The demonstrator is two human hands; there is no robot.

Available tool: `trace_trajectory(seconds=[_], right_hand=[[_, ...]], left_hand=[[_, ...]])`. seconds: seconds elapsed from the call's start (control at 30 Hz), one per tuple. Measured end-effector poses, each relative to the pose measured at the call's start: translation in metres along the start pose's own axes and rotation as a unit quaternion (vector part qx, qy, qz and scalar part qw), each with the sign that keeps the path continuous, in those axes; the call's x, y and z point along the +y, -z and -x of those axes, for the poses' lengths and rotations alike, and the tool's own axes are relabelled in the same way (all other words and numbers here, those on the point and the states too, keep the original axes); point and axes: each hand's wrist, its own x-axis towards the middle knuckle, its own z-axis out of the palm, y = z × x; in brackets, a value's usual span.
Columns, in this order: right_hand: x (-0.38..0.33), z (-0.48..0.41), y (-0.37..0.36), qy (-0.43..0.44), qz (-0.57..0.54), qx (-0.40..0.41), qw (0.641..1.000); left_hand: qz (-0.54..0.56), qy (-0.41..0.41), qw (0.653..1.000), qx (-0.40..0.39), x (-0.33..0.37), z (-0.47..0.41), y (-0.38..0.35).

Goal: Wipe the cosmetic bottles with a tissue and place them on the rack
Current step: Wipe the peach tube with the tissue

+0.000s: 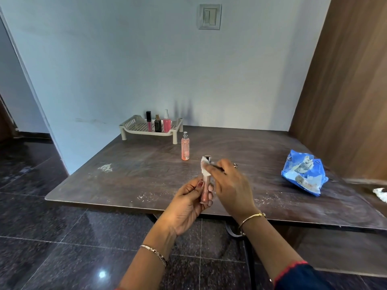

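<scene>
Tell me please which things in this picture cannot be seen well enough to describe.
Head view only:
- The pink tube: its top is hidden by the tissue and right hand; the left hand covers its side.
- The bottles on the rack: labels too small to read.
- The white thing at the right edge: cut off by the frame.
- The blue packet: print crumpled, unreadable.

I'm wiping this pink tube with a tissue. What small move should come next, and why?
Probably slide the tissue down the pink tube. The right hand presses it only at the cap end, while the left hand grips the lower body, so the middle looks uncovered. Placing it on the rack would follow.
</scene>
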Motion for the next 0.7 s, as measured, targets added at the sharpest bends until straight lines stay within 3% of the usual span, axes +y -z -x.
trace_trajectory(seconds=[0.17, 0.5, 0.7], right_hand=[[0.0, -0.006, -0.003, -0.058, 0.013, 0.028, 0.998], [-0.014, 0.023, -0.002, -0.016, 0.051, -0.017, 0.998], [-0.002, -0.016, 0.009, -0.084, 0.038, 0.017, 0.996]], left_hand=[[0.047, 0.021, 0.998, 0.036, -0.002, -0.002, -0.002], [0.051, 0.021, 0.994, 0.096, -0.011, -0.004, 0.001], [0.073, 0.02, 0.992, 0.099, -0.01, -0.005, -0.004]])
